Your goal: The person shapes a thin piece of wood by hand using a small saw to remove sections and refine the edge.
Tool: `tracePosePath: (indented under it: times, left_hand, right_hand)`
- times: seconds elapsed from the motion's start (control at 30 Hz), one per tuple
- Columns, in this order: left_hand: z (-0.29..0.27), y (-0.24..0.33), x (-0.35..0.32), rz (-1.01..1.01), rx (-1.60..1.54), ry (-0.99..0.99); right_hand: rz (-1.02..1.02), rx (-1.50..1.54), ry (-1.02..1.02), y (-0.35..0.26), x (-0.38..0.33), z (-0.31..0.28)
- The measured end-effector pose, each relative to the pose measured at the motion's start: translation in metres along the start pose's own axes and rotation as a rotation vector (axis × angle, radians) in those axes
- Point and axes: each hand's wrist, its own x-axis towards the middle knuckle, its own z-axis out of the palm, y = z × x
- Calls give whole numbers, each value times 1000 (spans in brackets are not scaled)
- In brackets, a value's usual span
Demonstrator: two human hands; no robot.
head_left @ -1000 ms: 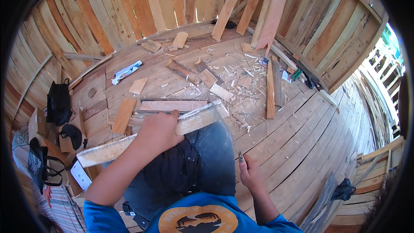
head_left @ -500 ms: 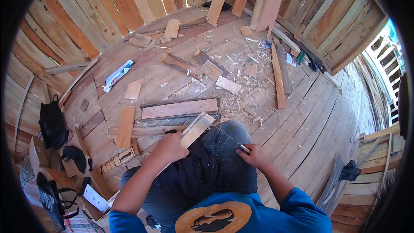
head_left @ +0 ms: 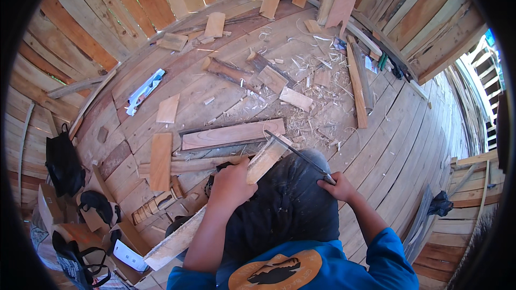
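Note:
My left hand (head_left: 234, 181) is wrapped around a long pale wooden board (head_left: 267, 159), which slants across my lap from lower left to upper right. Its lower part (head_left: 171, 244) shows behind my left forearm. In my right hand (head_left: 339, 187), closed round the handle, is a long knife (head_left: 304, 157) with a narrow dark blade. The blade runs up and left across the far end of the board, its tip just beyond the wood. From this angle I cannot tell whether its edge bites into the board.
Ahead on the plank floor lie a flat board (head_left: 234, 134), split logs (head_left: 228, 71) and many curled shavings (head_left: 306, 78). An orange-brown plank (head_left: 160, 161) is at left, near cardboard boxes (head_left: 131, 236) and a black bag (head_left: 63, 162). A long plank (head_left: 356, 83) lies to the right.
The board has shifted right and more of its lower length shows. My right hand has moved right, and the blade now shows its broad side, crossing the board's far end.

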Motion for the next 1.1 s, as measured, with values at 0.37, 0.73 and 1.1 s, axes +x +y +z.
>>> tracePosePath:
  times: [0.37, 0.73, 1.1]
  left_hand:
    - [7, 15, -22, -4, 110, 93]
    - [-21, 22, -63, 2, 104, 301]
    - [-26, 3, -70, -76, 105, 364]
  right_hand:
    - [-114, -77, 353, -8, -26, 33]
    - [-140, -8, 130, -56, -63, 11]
    - [-183, -293, 98, -138, -96, -27]
